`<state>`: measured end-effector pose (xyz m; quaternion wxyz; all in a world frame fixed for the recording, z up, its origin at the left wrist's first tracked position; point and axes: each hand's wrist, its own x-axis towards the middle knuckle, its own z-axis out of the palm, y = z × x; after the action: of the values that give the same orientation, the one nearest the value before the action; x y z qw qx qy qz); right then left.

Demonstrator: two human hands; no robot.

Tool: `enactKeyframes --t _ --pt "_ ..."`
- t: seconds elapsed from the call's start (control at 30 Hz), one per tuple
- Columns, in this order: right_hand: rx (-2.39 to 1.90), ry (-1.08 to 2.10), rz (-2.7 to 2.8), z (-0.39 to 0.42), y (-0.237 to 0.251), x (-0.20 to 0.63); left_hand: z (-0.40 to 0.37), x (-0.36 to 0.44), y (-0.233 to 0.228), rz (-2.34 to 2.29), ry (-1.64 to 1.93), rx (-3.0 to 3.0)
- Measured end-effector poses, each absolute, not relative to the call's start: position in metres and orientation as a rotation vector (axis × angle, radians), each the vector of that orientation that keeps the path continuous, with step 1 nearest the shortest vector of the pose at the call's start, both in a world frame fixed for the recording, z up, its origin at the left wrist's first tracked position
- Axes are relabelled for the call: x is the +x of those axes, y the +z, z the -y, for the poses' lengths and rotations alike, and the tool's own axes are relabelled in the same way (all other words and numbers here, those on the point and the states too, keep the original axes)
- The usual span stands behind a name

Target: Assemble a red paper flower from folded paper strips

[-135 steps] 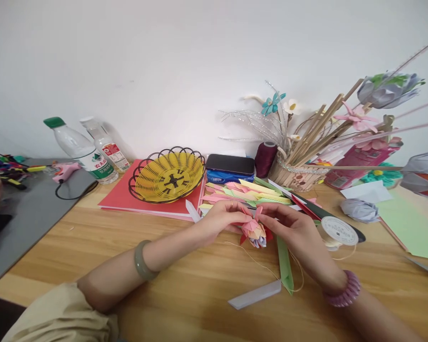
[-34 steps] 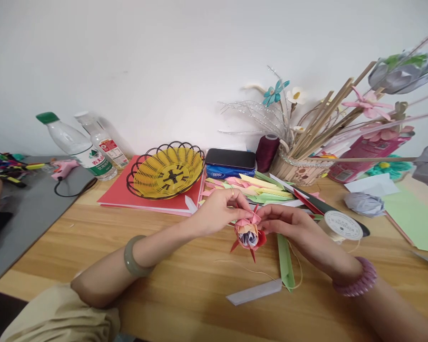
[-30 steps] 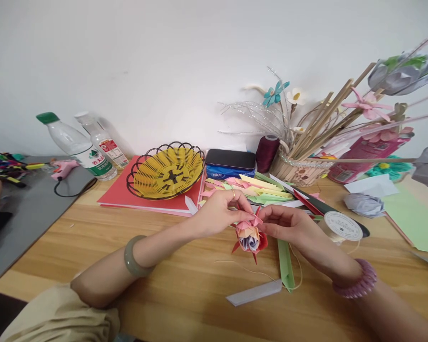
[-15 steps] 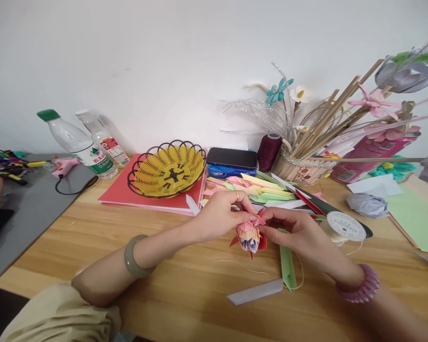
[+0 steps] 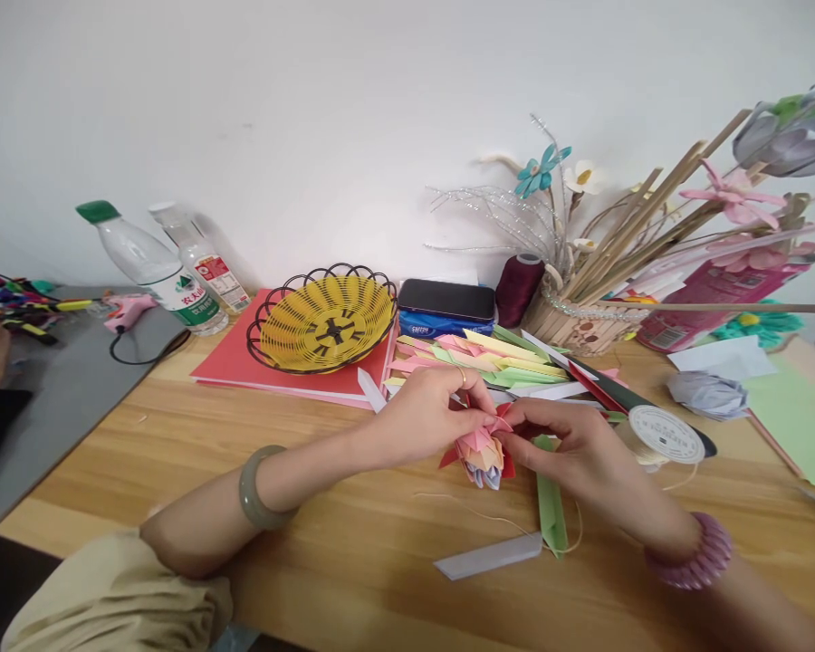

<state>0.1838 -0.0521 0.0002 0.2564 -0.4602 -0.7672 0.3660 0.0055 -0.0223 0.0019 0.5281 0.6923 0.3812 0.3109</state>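
1. Pink, peach, red and lilac paper is layered in a folded paper flower, held over the wooden table, between both hands.
2. Its pink upper part is pinched by the thumb and fingers of the left hand.
3. A pink tip at its right is gripped by the right hand, thumb against fingers.
4. Beside that hand, a green folded strip and a thread spool are placed.
5. Nearer the table's front edge, a lilac strip is laid.
6. Behind the hands, coloured paper strips are heaped.

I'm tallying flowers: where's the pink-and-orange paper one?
In the head view, the flower is right of centre, between the left hand and right hand, in front of the folded strips.
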Motion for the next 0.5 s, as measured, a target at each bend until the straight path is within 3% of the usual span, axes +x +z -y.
enactKeyframes --t 0.27,0.5 --pt "-1.281 0.913 2.171 0.054 0.002 0.177 0.011 -0.004 0.008 -1.044 0.321 1.881" --pt "-1.326 0.921 2.178 0.055 0.001 0.172 0.016 -0.002 0.009 -1.112 0.28 2.023"
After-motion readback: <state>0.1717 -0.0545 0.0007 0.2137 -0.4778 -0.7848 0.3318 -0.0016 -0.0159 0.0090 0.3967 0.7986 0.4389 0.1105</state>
